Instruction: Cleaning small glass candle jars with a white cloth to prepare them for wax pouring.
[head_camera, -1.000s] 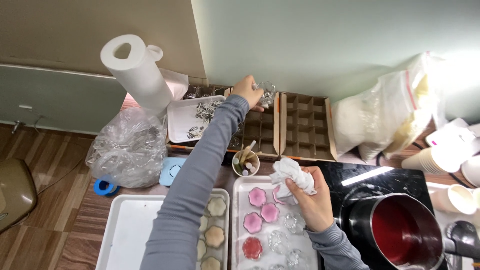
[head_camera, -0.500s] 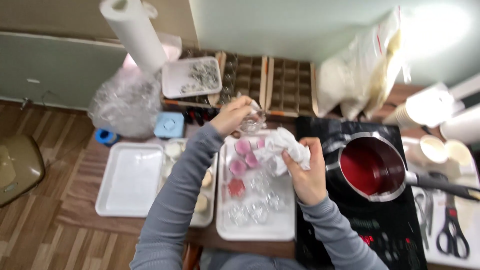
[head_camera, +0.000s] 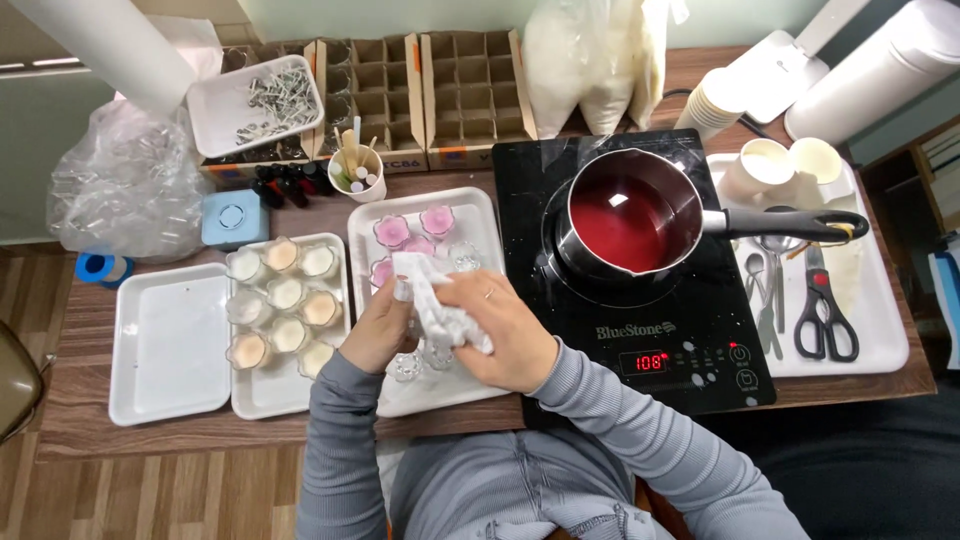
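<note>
Tissue (head_camera: 440, 305) bunched between both hands.

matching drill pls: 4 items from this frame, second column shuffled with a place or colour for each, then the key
1. saucepan
2. scissors
3. white cloth
4. small blue box

A. between both hands
B. on the black cooktop, red liquid inside
C. left of the trays of filled moulds, by the clear plastic bag
D. on the white tray at far right

Pairs: 1-B, 2-D, 3-A, 4-C
</note>
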